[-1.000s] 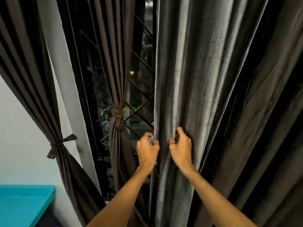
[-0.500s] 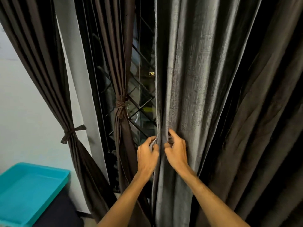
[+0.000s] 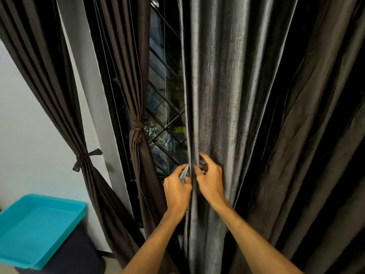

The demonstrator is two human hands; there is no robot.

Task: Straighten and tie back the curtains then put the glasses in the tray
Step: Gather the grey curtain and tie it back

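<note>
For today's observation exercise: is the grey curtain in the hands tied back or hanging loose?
Hanging loose. The grey curtain falls straight with no tie around it; the left hand and right hand grip its edge folds.

Dark surface [image 3: 79, 254] at lower left, only partly in view. One thing lies directly on it: a teal tray [image 3: 75, 220], covering most of the visible top. Pale floor [image 3: 113, 263] shows just beside the surface's right edge.
</note>
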